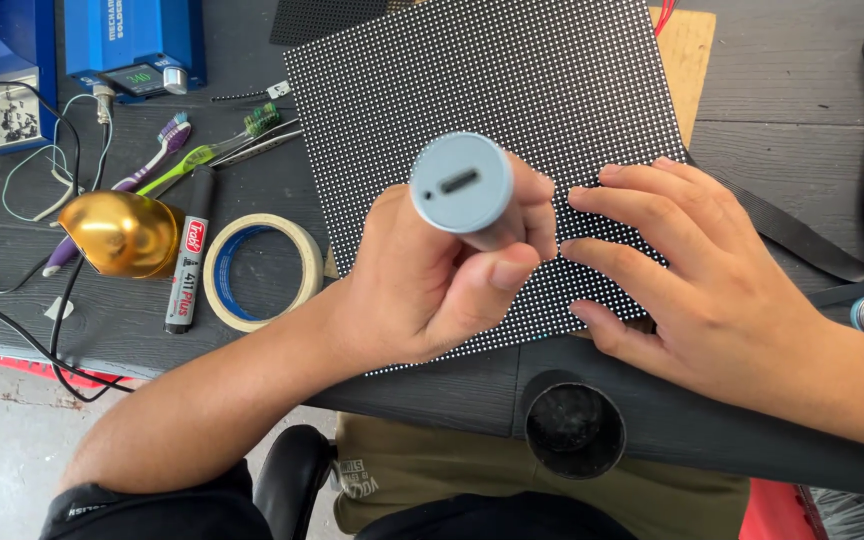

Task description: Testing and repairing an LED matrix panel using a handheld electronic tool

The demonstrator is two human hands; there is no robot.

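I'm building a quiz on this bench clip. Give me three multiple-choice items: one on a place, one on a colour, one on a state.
1. Where does the tape roll lie?
A. left of the dotted panel
B. on the panel
C. on the floor

2. The dome-shaped thing is:
A. red
B. gold
C. green

3. The right hand is:
A. a fist
B. gripping a marker
C. flat on the panel

Answers:
A, it lies on the table beside the marker.
B, it shines gold.
C, its fingers are spread while the left hand holds the grey cylinder.
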